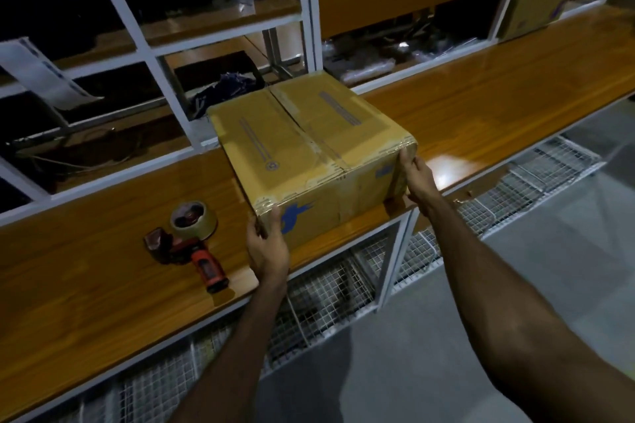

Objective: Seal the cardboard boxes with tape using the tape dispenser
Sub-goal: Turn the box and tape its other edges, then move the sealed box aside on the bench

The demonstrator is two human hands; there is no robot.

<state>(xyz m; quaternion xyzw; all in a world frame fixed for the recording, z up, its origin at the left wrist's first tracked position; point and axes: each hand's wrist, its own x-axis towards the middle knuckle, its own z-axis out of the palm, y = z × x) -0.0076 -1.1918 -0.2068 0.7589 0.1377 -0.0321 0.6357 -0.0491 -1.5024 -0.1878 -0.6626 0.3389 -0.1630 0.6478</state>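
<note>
Here both hands grip the cardboard box (pixel 309 148) by its near corners, left hand (pixel 266 244) and right hand (pixel 417 178); the tape dispenser (pixel 187 237) lies on the counter (pixel 498 106) just left of the left hand, handle probably pointing toward the person.

Both arms reach forward from the lower edge of the view, bare to above the elbow, forearms nearly straight. The left hand (pixel 266 244) grips the near-left vertical corner of the box (pixel 309 148), thumb on one face and fingers wrapped round the adjoining face. The right hand (pixel 417 178) grips the near-right corner, thumb pointing up along the edge and fingers curled behind it, out of sight. The right arm extends farther than the left. Both wrists are roughly in line with their forearms.
</note>
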